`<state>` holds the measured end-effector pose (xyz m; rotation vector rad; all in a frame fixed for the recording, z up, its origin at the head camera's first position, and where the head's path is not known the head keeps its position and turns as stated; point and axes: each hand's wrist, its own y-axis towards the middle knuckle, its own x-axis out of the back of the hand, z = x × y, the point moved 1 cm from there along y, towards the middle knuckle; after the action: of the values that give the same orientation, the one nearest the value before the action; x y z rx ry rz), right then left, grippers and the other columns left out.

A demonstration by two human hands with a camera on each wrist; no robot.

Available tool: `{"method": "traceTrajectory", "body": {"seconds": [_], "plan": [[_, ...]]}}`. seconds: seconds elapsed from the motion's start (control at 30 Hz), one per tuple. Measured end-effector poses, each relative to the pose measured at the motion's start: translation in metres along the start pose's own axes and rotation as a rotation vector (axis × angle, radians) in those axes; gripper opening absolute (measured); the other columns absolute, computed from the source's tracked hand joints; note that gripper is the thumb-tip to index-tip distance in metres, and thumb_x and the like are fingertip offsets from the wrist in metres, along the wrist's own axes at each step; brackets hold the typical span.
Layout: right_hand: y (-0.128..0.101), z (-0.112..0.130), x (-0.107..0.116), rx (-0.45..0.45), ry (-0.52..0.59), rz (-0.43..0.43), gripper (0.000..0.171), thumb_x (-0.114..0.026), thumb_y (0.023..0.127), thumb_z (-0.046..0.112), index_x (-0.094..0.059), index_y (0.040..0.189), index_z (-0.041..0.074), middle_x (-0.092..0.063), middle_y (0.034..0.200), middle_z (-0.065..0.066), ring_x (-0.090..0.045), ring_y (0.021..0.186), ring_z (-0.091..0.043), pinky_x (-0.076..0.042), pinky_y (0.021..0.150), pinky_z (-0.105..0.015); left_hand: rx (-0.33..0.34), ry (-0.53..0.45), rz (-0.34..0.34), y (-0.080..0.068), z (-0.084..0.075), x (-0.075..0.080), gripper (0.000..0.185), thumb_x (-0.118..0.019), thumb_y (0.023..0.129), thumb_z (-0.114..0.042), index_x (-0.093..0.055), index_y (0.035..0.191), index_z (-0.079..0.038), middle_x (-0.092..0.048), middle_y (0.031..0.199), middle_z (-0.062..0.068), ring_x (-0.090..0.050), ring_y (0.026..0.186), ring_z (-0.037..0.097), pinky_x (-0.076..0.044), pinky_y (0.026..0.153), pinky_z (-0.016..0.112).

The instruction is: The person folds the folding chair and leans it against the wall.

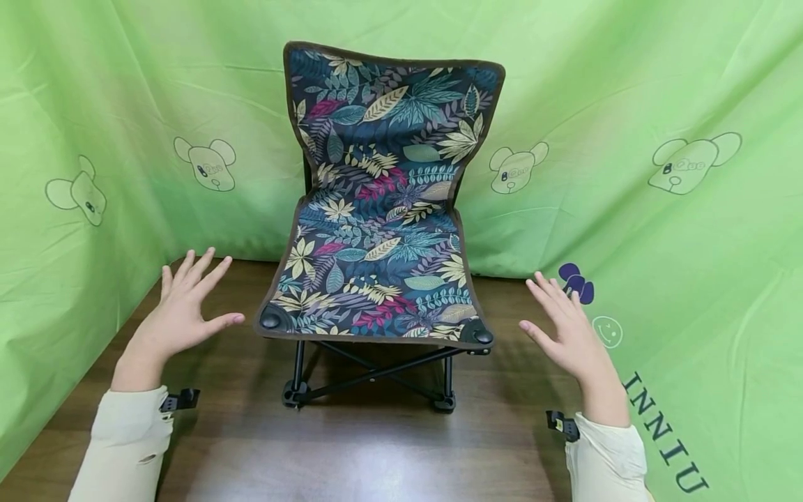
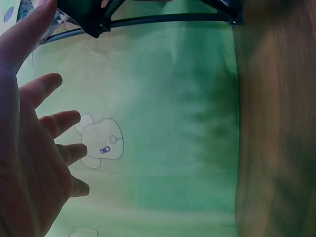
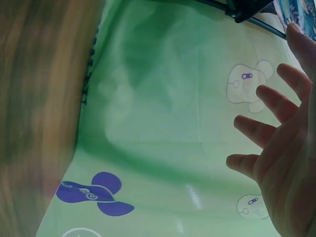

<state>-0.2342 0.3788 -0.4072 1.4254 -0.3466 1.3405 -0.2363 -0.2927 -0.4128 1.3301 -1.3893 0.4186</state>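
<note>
A folding chair (image 1: 383,202) with leaf-patterned fabric stands unfolded on the wooden surface, its black crossed legs (image 1: 373,378) showing under the seat. To its left, my left hand (image 1: 182,314) is raised with fingers spread and the thumb toward the seat's front corner. My right hand (image 1: 567,335) hovers on the other side, fingers straight, apart from the chair. Neither hand holds anything. In the left wrist view the left palm (image 2: 29,163) faces the chair side, with part of the black frame (image 2: 168,19) at the top. The right wrist view shows the right hand's spread fingers (image 3: 279,103).
Green cloth (image 1: 577,77) printed with cartoon mouse heads hangs behind and at both sides. The brown wooden tabletop (image 1: 351,453) extends in front of the chair. Each sleeve has a black wrist mount (image 1: 180,400) at its cuff.
</note>
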Motion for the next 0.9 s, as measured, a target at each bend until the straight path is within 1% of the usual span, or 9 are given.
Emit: {"method": "traceTrajectory", "body": {"seconds": [0.17, 0.4, 0.6, 0.7, 0.77, 0.83, 0.9], "plan": [[0.002, 0.008, 0.003, 0.029, 0.026, -0.013, 0.078, -0.074, 0.093, 0.023, -0.036, 0.161, 0.017, -0.025, 0.170, -0.006, -0.020, 0.156, -0.039, -0.001, 0.128, -0.054, -0.013, -0.033, -0.005, 0.000, -0.007, 0.004, 0.104, -0.085, 0.083, -0.043, -0.024, 0.165, -0.024, -0.014, 0.171, 0.016, 0.003, 0.158, 0.040, 0.013, 0.120, 0.068], [0.004, 0.018, 0.007, 0.078, 0.060, -0.031, 0.077, -0.075, 0.091, 0.018, -0.039, 0.159, 0.015, -0.030, 0.168, -0.011, -0.021, 0.157, -0.032, -0.004, 0.128, -0.054, -0.029, -0.024, -0.013, 0.000, -0.013, 0.012, 0.103, -0.086, 0.082, -0.043, -0.027, 0.164, -0.023, -0.018, 0.171, 0.016, -0.001, 0.158, 0.041, 0.009, 0.123, 0.065], [0.006, 0.027, 0.012, 0.113, 0.098, -0.042, 0.078, -0.075, 0.089, 0.014, -0.040, 0.159, 0.013, -0.032, 0.166, -0.014, -0.020, 0.157, -0.024, -0.003, 0.129, -0.049, -0.059, -0.093, -0.017, 0.001, -0.017, 0.016, 0.101, -0.087, 0.082, -0.035, -0.029, 0.163, -0.024, -0.020, 0.170, 0.016, -0.005, 0.158, 0.039, 0.005, 0.125, 0.062], [0.007, 0.034, 0.015, 0.126, 0.115, -0.040, 0.078, -0.075, 0.088, 0.012, -0.040, 0.158, 0.013, -0.032, 0.166, -0.012, -0.024, 0.156, -0.028, -0.005, 0.129, -0.044, -0.078, -0.117, -0.025, -0.001, -0.022, 0.019, 0.100, -0.087, 0.081, -0.032, -0.030, 0.163, -0.024, -0.021, 0.170, 0.015, -0.006, 0.159, 0.037, 0.002, 0.126, 0.058], [0.008, 0.040, 0.017, 0.131, 0.130, -0.029, 0.079, -0.076, 0.088, 0.011, -0.041, 0.158, 0.012, -0.031, 0.167, -0.009, -0.026, 0.156, -0.030, -0.006, 0.129, -0.042, -0.091, -0.131, -0.029, -0.002, -0.024, 0.020, 0.101, -0.088, 0.081, -0.030, -0.030, 0.163, -0.026, -0.020, 0.171, 0.011, -0.006, 0.159, 0.034, 0.001, 0.128, 0.054], [0.009, 0.046, 0.019, 0.152, 0.154, -0.027, 0.078, -0.076, 0.087, 0.011, -0.042, 0.157, 0.011, -0.032, 0.167, -0.010, -0.028, 0.155, -0.032, -0.007, 0.129, -0.041, -0.106, -0.146, -0.036, -0.003, -0.027, 0.022, 0.101, -0.088, 0.081, -0.029, -0.029, 0.163, -0.026, -0.019, 0.171, 0.006, -0.007, 0.160, 0.030, 0.000, 0.129, 0.048], [0.010, 0.050, 0.020, 0.178, 0.182, -0.030, 0.076, -0.075, 0.088, 0.011, -0.043, 0.156, 0.010, -0.034, 0.166, -0.011, -0.028, 0.155, -0.031, -0.008, 0.129, -0.040, -0.120, -0.161, -0.041, -0.004, -0.031, 0.023, 0.101, -0.088, 0.081, -0.027, -0.030, 0.163, -0.026, -0.020, 0.171, 0.004, -0.007, 0.160, 0.026, -0.001, 0.129, 0.045]]}}
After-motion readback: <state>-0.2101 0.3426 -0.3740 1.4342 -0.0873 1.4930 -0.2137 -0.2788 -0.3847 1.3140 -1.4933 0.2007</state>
